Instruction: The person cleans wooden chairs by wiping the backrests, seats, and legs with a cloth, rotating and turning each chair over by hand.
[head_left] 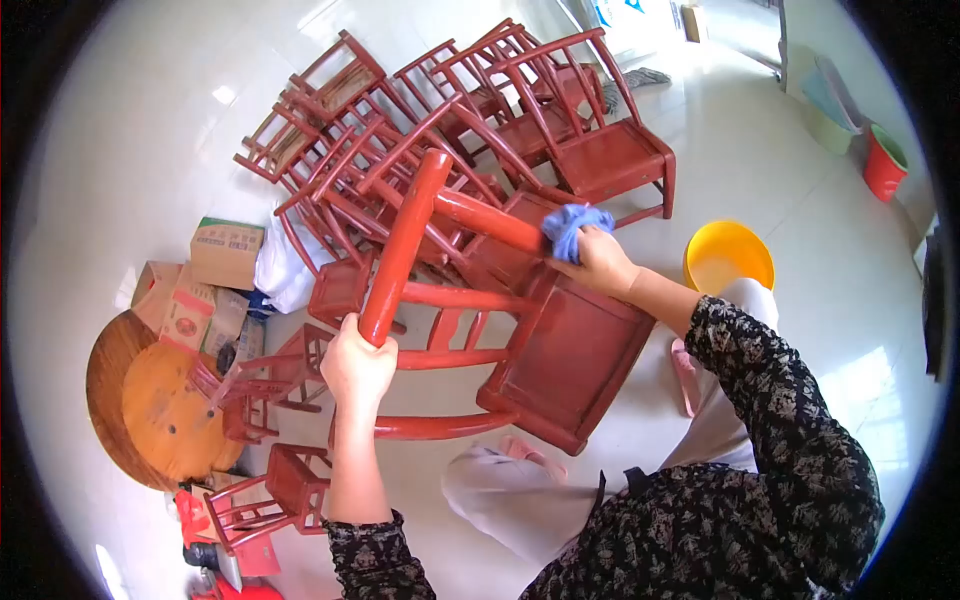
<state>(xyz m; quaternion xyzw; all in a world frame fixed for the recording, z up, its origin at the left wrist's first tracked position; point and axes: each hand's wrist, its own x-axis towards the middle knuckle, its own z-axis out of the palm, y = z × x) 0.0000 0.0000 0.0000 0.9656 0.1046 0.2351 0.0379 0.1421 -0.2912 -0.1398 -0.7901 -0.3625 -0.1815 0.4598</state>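
A red wooden chair (pixel 575 355) is in front of me, tipped so that its backrest reaches toward the left. My left hand (pixel 358 362) is closed around the chair's top rail near its lower end. In my right hand (pixel 600 262) is a bunched blue cloth (pixel 574 228), pressed against the side post of the backrest close to the seat. Part of that post is hidden behind the cloth and fingers.
Many red chairs (pixel 610 160) stand crowded together ahead. A yellow bucket (pixel 728 255) is by my right knee. Cardboard boxes (pixel 228 250), a round wooden tabletop (pixel 165 410) and small stools (pixel 295 485) are at left. A red bin (pixel 885 165) stands far right.
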